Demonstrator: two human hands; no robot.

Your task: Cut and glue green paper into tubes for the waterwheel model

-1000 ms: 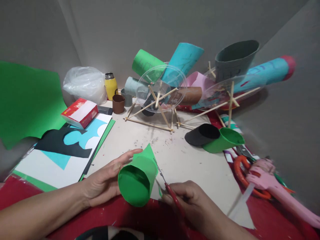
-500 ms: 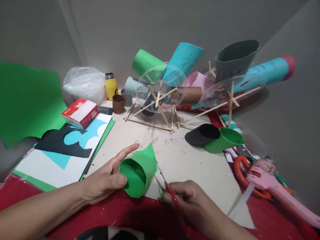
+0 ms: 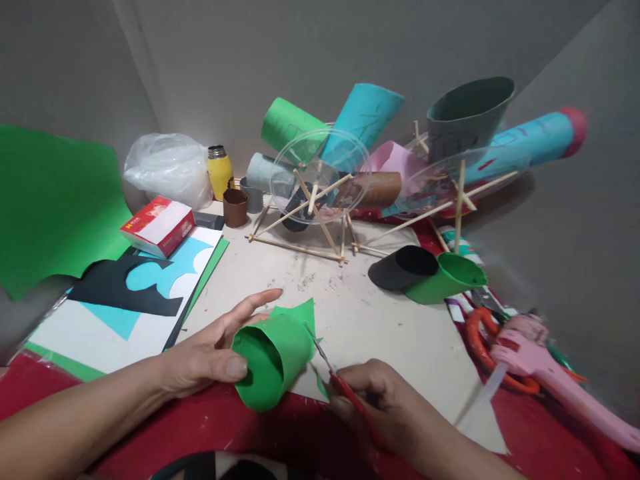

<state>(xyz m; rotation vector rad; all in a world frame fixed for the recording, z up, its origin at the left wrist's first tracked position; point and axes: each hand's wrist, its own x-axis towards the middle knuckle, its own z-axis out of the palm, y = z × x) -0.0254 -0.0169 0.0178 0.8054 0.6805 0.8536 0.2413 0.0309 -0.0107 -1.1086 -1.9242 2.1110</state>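
Note:
A green paper tube (image 3: 287, 343) lies tilted with its open end towards me, a pointed flap of the same green paper sticking out at its far end. My left hand (image 3: 213, 353) holds it from the left, thumb at the near rim and index finger stretched out past it. In my right hand (image 3: 383, 403) is a pair of scissors (image 3: 345, 387) with red handles, my fingers wrapped round them. The blades meet the green paper at the tube's far right edge. A narrow green strip hangs below the blades.
Behind stands a wheel frame of wooden sticks (image 3: 300, 247) with clear discs and coloured tubes. A black tube (image 3: 395, 270) and a green tube (image 3: 445, 280) lie right of centre. Further right are a pink glue gun (image 3: 555, 373) and orange-handled scissors (image 3: 477, 333). Paper sheets (image 3: 65, 333) and a red box (image 3: 160, 227) lie left.
The green tube has turned slightly, its near end moving down and left. The scissors have shifted a little, with the blades further over the green paper.

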